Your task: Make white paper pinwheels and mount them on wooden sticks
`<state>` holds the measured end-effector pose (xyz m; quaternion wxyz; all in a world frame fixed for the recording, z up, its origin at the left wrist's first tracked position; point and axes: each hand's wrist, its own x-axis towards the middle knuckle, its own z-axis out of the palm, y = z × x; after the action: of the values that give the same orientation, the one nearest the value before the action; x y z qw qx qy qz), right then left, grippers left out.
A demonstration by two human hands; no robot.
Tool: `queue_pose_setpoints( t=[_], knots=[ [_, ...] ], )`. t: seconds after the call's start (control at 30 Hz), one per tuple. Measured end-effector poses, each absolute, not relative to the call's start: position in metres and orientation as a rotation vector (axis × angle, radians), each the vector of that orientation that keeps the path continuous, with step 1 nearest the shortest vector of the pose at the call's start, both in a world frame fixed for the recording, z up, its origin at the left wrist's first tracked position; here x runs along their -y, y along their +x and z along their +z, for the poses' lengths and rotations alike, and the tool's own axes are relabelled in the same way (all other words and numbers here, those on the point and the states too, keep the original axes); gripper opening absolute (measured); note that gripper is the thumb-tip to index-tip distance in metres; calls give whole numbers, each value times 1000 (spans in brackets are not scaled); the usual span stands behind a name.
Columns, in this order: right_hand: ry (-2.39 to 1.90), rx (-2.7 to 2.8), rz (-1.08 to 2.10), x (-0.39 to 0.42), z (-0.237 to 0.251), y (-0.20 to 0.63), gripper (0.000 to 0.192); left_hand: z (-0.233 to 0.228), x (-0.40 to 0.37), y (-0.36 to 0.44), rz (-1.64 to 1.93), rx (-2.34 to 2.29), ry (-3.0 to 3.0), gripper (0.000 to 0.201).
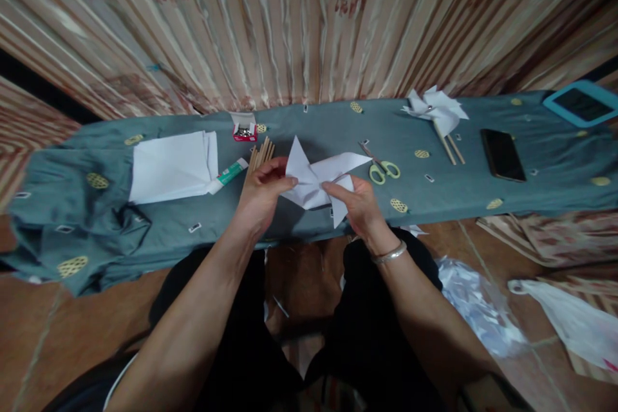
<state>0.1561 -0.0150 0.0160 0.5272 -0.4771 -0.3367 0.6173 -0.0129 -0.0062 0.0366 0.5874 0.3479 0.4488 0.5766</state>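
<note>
A white paper pinwheel (316, 180) with folded pointed blades hangs just above the near edge of the cloth-covered bench (309, 206). My left hand (263, 190) pinches its left side. At its centre and lower right, my right hand (357, 203) grips the paper, a metal bangle on the wrist. Behind the left hand lies a bundle of thin wooden sticks (261, 154).
On the grey-green cloth: a stack of white paper (171, 167), a glue tube (229, 174), a small red box of pins (244, 132), yellow-handled scissors (381, 168), finished pinwheels on sticks (437, 112), a black phone (502, 154), a blue-cased tablet (582, 103). Plastic bags (483, 309) lie on the floor.
</note>
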Motion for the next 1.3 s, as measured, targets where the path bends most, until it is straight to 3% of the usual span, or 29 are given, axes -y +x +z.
queue_pose_setpoints(
  t=[0.37,0.87,1.3],
  knots=[
    [-1182,732,1380,10,14,160,28,39,12,-22,1403,-1026,768,29],
    [-1094,689,1499,12,17,152,26,30,27,7,1242,-1101,1285,14],
    [-1042,658,1582,11,19,153,28,28,30,7,1217,-1166,1529,18]
  ],
)
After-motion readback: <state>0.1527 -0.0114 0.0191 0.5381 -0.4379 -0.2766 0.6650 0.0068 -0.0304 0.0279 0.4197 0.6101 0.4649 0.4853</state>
